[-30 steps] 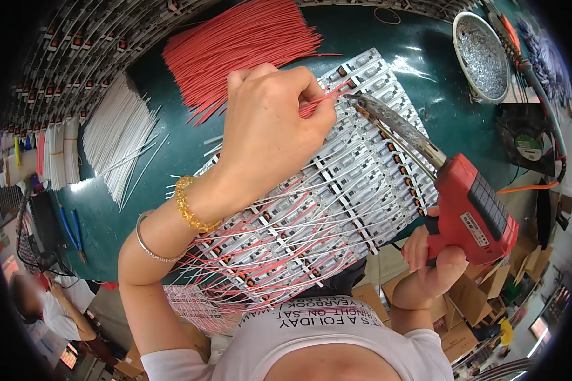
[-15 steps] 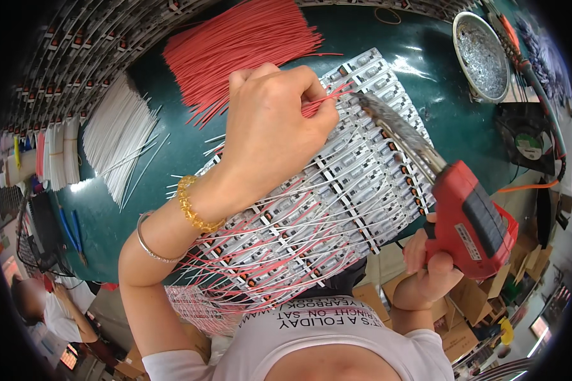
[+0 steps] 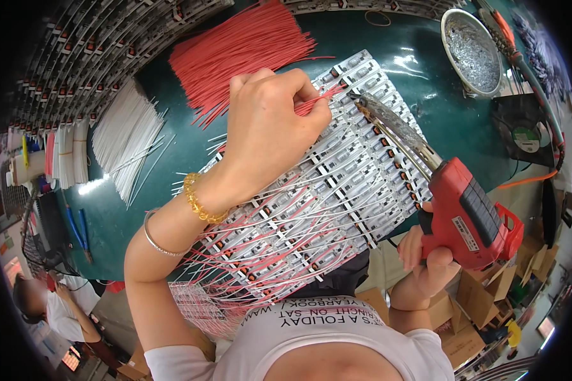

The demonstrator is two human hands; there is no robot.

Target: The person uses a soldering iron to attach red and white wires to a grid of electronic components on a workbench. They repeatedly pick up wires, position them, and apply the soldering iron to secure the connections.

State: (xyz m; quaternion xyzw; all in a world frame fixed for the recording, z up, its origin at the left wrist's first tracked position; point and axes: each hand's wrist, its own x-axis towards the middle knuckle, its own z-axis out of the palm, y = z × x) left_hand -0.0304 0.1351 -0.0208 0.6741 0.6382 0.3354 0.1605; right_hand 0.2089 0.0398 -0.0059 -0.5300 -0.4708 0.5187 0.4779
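A thin red insulated wire (image 3: pixel 314 103) lies pinched against the white panel of circuit strips (image 3: pixel 337 190), touched by the red soldering gun's (image 3: pixel 467 216) long metal tip.

Soldering gun tip brought up to the pinched wire

Over the last second the right hand (image 3: pixel 426 263) has swung the red soldering gun (image 3: pixel 467 213) upward and leftward, so its metal tip now sits just beside the red wire (image 3: pixel 318 101) pinched by the left hand (image 3: pixel 270 130); that hand has edged slightly along the strip panel (image 3: pixel 337 190).
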